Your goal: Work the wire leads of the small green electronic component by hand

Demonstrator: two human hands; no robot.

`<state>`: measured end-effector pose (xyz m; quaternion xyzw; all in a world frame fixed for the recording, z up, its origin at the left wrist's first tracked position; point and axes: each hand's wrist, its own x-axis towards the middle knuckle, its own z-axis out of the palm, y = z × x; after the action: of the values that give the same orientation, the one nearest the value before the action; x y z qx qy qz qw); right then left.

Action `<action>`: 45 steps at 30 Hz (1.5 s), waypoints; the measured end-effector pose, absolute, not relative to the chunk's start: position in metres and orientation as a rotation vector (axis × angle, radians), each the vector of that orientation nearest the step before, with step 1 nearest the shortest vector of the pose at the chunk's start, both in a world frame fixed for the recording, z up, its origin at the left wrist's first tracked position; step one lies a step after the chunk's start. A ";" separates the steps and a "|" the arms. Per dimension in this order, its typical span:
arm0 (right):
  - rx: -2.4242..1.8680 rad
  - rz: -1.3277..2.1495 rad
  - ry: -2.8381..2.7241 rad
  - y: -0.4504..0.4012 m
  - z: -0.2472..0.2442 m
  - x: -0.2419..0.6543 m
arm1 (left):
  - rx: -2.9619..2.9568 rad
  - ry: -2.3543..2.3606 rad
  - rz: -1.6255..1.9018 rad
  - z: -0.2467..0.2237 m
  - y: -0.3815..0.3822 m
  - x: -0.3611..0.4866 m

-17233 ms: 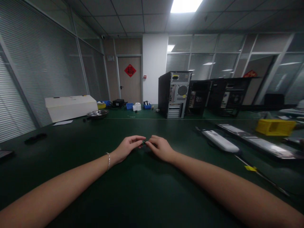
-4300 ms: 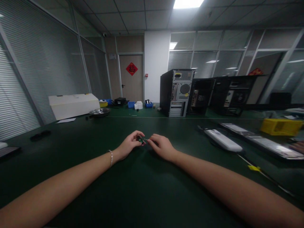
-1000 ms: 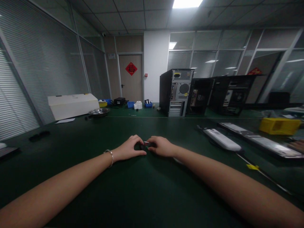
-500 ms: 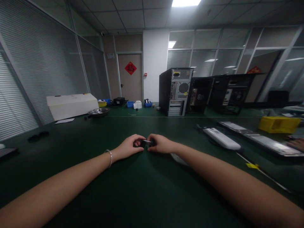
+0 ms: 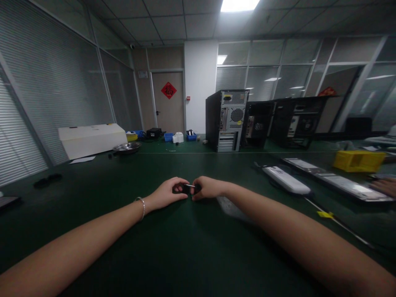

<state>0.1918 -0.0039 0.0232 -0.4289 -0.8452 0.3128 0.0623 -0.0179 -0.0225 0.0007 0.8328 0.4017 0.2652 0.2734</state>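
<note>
The left hand point(image 5: 165, 194) and right hand point(image 5: 208, 188) nearly meet over the worktop point(image 5: 154, 255), fingertips closed on a small dark piece point(image 5: 186, 189) with a shiny strip bridging them; a second ago I could see green there. More of a whitish translucent sheet point(image 5: 230, 208) now peeks out under the right forearm. Across the room, the door's point(image 5: 168, 113) red diamond sign point(image 5: 168, 90) reads 福.

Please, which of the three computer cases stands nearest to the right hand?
The leftmost computer case, showing a silver-grey back; the other two, darker, stand farther from the right hand.
</note>
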 end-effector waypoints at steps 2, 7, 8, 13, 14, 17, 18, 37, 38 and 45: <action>-1.293 0.925 -2.533 -0.003 0.022 0.193 | 2.238 1.091 0.720 0.000 -0.022 -0.018; -1.330 0.901 -2.497 -0.005 0.022 0.192 | 2.231 1.090 0.714 0.001 -0.023 -0.018; -1.339 0.901 -2.492 -0.005 0.022 0.192 | 2.228 1.090 0.711 0.001 -0.023 -0.018; -1.375 0.870 -2.450 -0.001 0.019 0.190 | 2.223 1.085 0.699 0.002 -0.023 -0.018; -1.371 0.866 -2.458 -0.001 0.019 0.190 | 2.225 1.082 0.700 0.002 -0.023 -0.019; -1.398 0.805 -2.458 0.001 0.016 0.188 | 2.228 1.074 0.707 0.001 -0.022 -0.019; -1.417 0.767 -2.443 0.001 0.015 0.187 | 2.229 1.071 0.708 0.001 -0.022 -0.019; -1.485 0.660 -2.357 0.000 0.009 0.183 | 2.103 1.041 0.775 -0.006 -0.015 -0.021; -1.470 0.632 -2.335 -0.001 0.008 0.185 | 2.066 1.022 0.793 -0.006 -0.014 -0.021; -0.948 0.674 -2.130 -0.006 -0.008 0.188 | 1.807 0.880 0.866 -0.011 -0.009 -0.022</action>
<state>0.1885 -0.0056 -0.0076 -0.3660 -0.8222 0.2603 0.3496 -0.0217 -0.0087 -0.0106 0.7336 0.3574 0.3517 0.4586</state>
